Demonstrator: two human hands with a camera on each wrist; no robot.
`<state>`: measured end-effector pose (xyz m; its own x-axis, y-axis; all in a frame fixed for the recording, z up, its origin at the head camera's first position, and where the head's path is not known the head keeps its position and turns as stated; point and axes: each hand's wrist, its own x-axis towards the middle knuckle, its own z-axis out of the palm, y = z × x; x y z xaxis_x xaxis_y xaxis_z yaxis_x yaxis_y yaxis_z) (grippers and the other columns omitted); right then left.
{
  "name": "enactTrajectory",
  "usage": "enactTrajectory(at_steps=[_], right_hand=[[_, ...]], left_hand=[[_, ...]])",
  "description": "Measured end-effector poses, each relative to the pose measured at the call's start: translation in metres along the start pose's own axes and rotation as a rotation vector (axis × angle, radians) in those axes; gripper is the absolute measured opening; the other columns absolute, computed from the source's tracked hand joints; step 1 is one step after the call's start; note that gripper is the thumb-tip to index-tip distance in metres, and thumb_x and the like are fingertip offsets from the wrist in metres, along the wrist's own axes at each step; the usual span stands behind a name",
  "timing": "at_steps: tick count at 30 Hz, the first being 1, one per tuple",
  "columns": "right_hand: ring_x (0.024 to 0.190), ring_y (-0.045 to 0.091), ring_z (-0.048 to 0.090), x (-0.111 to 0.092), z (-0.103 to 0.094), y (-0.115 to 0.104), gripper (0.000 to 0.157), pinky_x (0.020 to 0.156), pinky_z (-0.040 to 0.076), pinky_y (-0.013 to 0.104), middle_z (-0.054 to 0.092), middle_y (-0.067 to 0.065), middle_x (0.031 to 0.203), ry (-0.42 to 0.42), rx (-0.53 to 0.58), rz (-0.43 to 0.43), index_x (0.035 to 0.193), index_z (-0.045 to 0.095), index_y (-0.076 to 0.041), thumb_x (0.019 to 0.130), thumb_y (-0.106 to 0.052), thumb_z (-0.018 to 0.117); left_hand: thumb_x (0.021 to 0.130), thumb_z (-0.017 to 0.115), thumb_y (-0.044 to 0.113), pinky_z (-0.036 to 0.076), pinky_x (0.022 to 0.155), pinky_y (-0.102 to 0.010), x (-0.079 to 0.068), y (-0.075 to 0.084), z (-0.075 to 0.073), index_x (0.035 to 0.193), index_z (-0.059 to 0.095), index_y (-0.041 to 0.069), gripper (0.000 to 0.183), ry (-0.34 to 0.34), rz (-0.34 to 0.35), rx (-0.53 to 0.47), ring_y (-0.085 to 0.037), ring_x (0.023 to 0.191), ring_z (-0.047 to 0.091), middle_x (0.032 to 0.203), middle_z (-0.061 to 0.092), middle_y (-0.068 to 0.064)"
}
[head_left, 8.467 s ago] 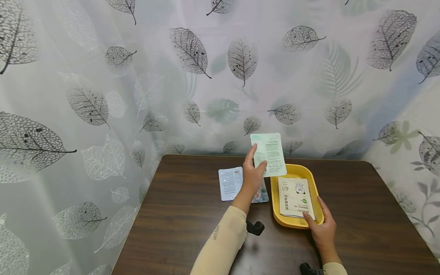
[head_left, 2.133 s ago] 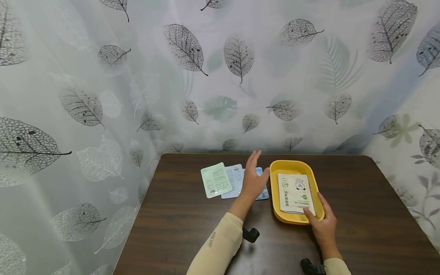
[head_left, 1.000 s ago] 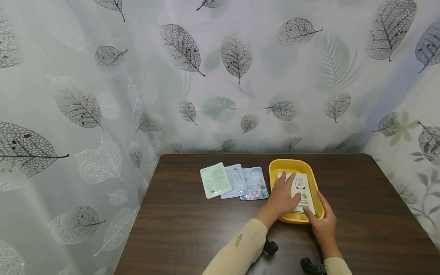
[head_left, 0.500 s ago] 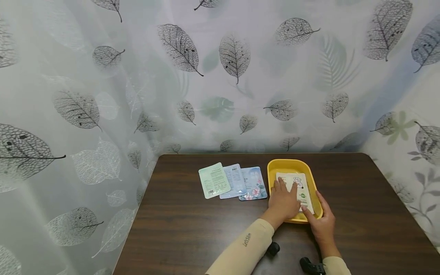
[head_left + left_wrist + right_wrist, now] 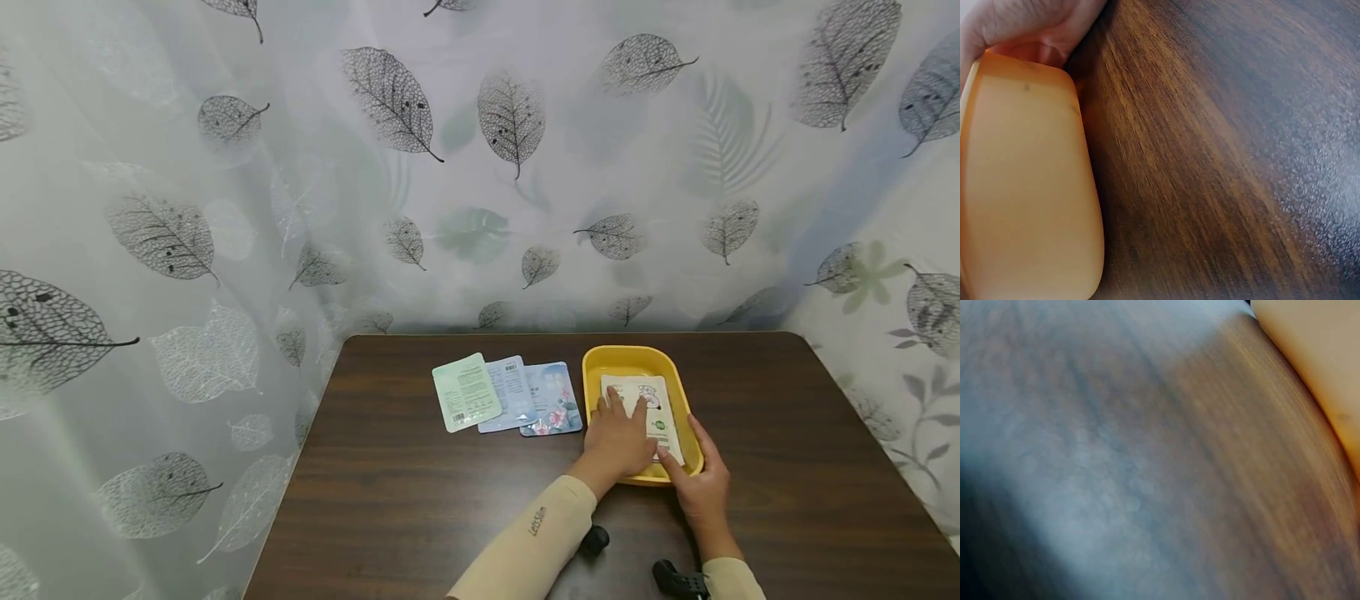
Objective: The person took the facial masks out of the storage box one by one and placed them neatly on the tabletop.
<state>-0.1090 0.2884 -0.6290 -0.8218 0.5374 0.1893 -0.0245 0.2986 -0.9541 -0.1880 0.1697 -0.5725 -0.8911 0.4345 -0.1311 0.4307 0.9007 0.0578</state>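
Pouches (image 5: 512,392) sit beside a tray (image 5: 630,360) the right hand (image 5: 703,493) apparently grips, spread left hand (image 5: 619,442) half-covering its packet (image 5: 663,410).

Your yellow tray (image 5: 632,359) is smooth plastic, semi-matt. Packet (image 5: 663,417) in it: matt, paper-like. Green sachet (image 5: 467,392), pale-blue sachet (image 5: 512,393) & floral sachet (image 5: 553,397): smooth, glossy, plastic-type film. You've a dk wood-grain tabletop (image 5: 390,492) w/ soft sheen, semi-gloss plastic-look curtain (image 5: 465,175), matt cloth sleeves (image 5: 525,546), & blk plastic-look wrist mounts (image 5: 678,580), dull finish.
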Motion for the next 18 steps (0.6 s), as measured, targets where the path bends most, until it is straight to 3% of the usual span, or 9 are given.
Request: enactTrajectory(at_steps=[7,11,15,18], right_hand=[[0.124,-0.011,0.046,0.000,0.000,0.002,0.075,0.095,0.037,-0.001,0.051,0.010,0.155,-0.001,-0.021,-0.008,0.152,0.051,-0.016,0.084,-0.001,0.079],[0.123,-0.011,0.046,-0.004,0.001,-0.014,0.073,0.097,0.036,-0.001,0.052,0.018,0.153,0.011,-0.014,-0.014,0.150,0.053,-0.009,0.082,0.003,0.078],[0.123,-0.012,0.046,-0.002,0.000,-0.011,0.073,0.097,0.037,-0.001,0.052,0.019,0.152,0.011,-0.020,0.000,0.150,0.053,-0.010,0.082,0.003,0.078],[0.126,-0.011,0.046,0.001,-0.001,0.002,0.074,0.098,0.036,-0.001,0.051,0.015,0.154,0.004,-0.020,-0.002,0.151,0.051,-0.011,0.083,0.001,0.078]], left_hand=[[0.098,0.046,0.066,0.039,0.118,-0.035,-0.001,-0.003,-0.001,0.158,0.033,0.043,0.066,-0.005,0.019,-0.028,-0.029,0.150,0.040,0.167,0.031,-0.009],[0.098,0.048,0.064,0.039,0.118,-0.037,0.000,-0.005,-0.002,0.157,0.035,0.041,0.065,0.003,0.036,-0.092,-0.027,0.150,0.039,0.167,0.031,-0.007],[0.097,0.055,0.056,0.040,0.117,-0.039,0.002,-0.009,-0.005,0.153,0.042,0.038,0.060,0.027,0.046,-0.276,-0.024,0.149,0.042,0.165,0.036,-0.006],[0.095,0.062,0.047,0.042,0.115,-0.041,0.004,-0.011,-0.010,0.148,0.050,0.037,0.056,0.032,0.016,-0.512,-0.024,0.145,0.047,0.162,0.041,-0.005]])
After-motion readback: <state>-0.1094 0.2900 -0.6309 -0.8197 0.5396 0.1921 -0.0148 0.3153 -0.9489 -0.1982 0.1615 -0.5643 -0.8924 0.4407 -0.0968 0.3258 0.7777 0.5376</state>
